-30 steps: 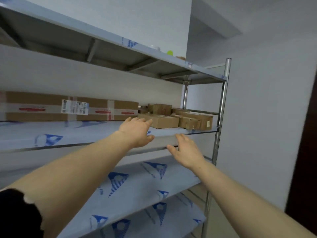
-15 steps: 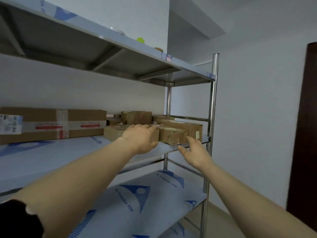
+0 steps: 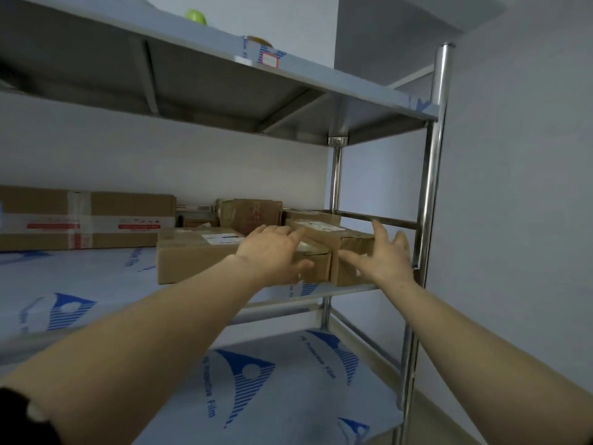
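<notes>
- Now, head view: left hand lies flat, fingers straight, atop the box at the shelf's right end, likely steadying it.
- Right hand is splayed, gripping nothing, between box and post, probably to flank it for a two-sided lift.
- Carton crowds its left, so top and right look the free way in.

Blue print on the protective film, lower centre of the frame, reads "PE Protective Film", repeated beside each blue logo. The white label on the cardboard box is too blurred to read.
</notes>
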